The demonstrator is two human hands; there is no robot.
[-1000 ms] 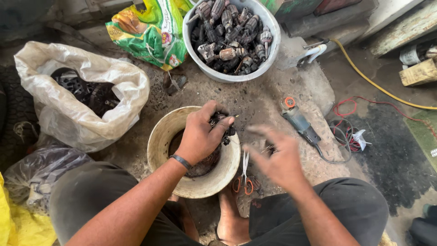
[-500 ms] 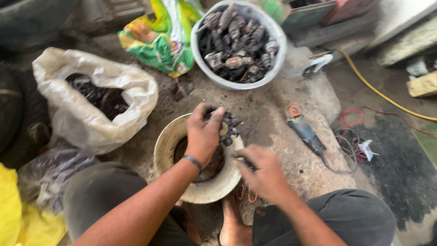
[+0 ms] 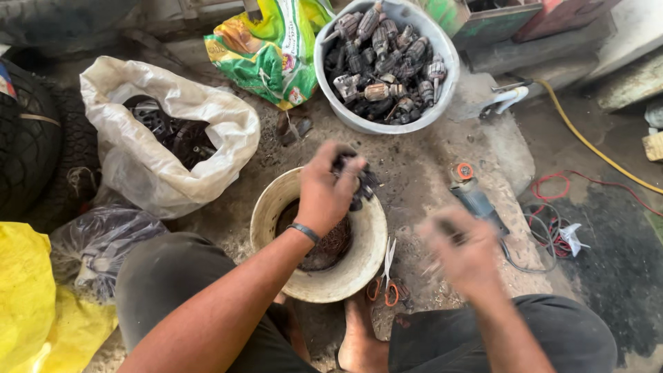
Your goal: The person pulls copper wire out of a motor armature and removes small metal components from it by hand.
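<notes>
Motion blur hides what the right hand [image 3: 464, 254] grips.

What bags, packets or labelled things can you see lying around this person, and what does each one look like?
Printed bag: top centre, left of the grey tub; crumpled glossy plastic, green and yellow with a picture.
White sack: upper left, open, soft and rumpled, dark metal parts inside.
Clear plastic bag: left, by the knee; thin, wrinkled, greyish.
Yellow bag: lower left corner; plain bright yellow.
No signs or screens show.
</notes>
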